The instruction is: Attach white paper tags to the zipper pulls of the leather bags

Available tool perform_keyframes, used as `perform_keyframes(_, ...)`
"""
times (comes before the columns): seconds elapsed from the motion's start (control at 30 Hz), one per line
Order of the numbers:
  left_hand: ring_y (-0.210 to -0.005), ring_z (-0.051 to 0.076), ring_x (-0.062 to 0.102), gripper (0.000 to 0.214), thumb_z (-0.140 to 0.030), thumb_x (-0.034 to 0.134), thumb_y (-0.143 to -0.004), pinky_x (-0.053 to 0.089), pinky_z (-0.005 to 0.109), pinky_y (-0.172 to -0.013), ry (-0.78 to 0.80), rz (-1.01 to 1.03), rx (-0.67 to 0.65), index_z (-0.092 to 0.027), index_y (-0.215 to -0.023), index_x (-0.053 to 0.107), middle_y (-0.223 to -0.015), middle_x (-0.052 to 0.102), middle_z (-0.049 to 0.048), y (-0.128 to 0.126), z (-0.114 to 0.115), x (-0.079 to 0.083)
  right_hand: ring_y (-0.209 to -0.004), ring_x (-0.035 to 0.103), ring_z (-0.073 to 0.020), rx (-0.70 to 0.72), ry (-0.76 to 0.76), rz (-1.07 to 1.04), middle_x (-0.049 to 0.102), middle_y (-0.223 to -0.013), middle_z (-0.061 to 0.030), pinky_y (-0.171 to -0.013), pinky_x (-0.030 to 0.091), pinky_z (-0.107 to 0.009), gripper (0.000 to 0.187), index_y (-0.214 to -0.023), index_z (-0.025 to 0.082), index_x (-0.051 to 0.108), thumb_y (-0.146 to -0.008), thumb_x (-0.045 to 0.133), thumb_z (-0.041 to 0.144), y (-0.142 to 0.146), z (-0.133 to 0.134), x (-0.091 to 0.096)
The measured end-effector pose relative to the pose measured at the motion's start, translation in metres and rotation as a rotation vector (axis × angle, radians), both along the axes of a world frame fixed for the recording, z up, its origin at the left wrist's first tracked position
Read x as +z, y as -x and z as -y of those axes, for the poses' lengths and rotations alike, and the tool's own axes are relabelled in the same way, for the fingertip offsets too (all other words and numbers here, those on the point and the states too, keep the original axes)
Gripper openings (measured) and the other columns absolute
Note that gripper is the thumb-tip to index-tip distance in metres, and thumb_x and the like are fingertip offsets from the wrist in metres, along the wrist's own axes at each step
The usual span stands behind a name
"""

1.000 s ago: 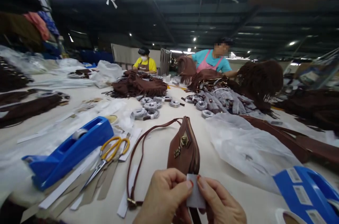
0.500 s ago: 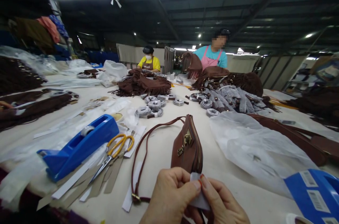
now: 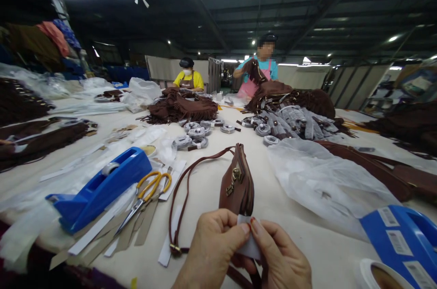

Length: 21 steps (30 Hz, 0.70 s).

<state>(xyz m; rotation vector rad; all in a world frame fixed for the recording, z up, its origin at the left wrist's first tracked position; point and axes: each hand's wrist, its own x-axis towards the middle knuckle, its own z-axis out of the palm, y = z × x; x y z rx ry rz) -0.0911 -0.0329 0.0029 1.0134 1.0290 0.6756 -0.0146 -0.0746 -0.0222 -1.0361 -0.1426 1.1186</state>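
My left hand [image 3: 215, 252] and my right hand [image 3: 280, 257] meet at the bottom centre, both pinching a small pale grey paper piece [image 3: 248, 244] between thumb and fingers. Just beyond them a small brown leather bag [image 3: 237, 184] with a brass clasp stands on its edge on the table. Its thin brown strap [image 3: 180, 202] loops down to the left and ends in a metal ring near my left hand.
A blue tape dispenser [image 3: 99, 189] and yellow-handled scissors [image 3: 146, 193] lie to the left among paper strips. Clear plastic bags [image 3: 317, 179] and another blue dispenser [image 3: 403, 239] sit to the right. Fringed brown bags, wrapped straps [image 3: 194, 134] and two people stand at the far side.
My hands and the paper piece have stayed together near the bag, shifting slightly as the view moved. The person in the pink apron has lifted a brown piece.
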Motion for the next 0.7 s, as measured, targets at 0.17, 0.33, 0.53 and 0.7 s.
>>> perform_keyframes(0.17, -0.043, 0.011, 0.054, 0.031, -0.040, 0.062, -0.063, 0.042, 0.022, -0.045, -0.026, -0.014, 0.028, -0.010, -0.070, 0.057, -0.054, 0.059, 0.0020, -0.003, 0.003, 0.000, -0.038, 0.047, -0.0081, -0.087, -0.007, -0.005, 0.059, -0.047, 0.0033, -0.033, 0.040, -0.017, 0.032, -0.066, 0.015, 0.067, -0.048, 0.083, 0.037, 0.000, -0.006, -0.018)
perform_keyframes(0.33, -0.043, 0.012, 0.054, 0.026, -0.036, 0.062, -0.061, 0.043, 0.024, -0.046, -0.039, -0.009, 0.039, -0.013, -0.063, 0.051, -0.052, 0.056, 0.0004, 0.001, 0.002, 0.005, -0.042, 0.050, -0.0098, 0.018, -0.075, 0.112, 0.060, -0.050, 0.0009, -0.039, 0.044, -0.020, 0.029, -0.068, 0.014, 0.069, -0.056, 0.079, 0.038, -0.010, -0.007, -0.029)
perform_keyframes(0.53, -0.042, 0.013, 0.056, 0.022, -0.033, 0.058, -0.065, 0.039, 0.022, -0.043, 0.040, 0.015, 0.008, -0.013, -0.068, 0.051, -0.059, 0.062, 0.0056, 0.008, 0.002, 0.010, -0.059, 0.058, -0.0124, -0.094, -0.292, 0.750, 0.065, -0.072, -0.0009, -0.053, 0.050, -0.020, 0.018, -0.087, 0.021, 0.068, -0.071, 0.069, 0.027, -0.033, 0.003, -0.025)
perform_keyframes(0.7, -0.040, 0.011, 0.053, 0.016, -0.028, 0.058, -0.063, 0.038, 0.021, -0.042, 0.072, 0.055, -0.045, -0.014, -0.066, 0.050, -0.055, 0.060, 0.0041, 0.011, 0.001, 0.013, -0.075, 0.059, -0.0129, 0.288, -0.662, 1.135, 0.061, -0.084, -0.0008, -0.066, 0.050, -0.021, 0.028, -0.100, 0.029, 0.064, -0.081, 0.054, 0.011, -0.057, -0.004, -0.014)
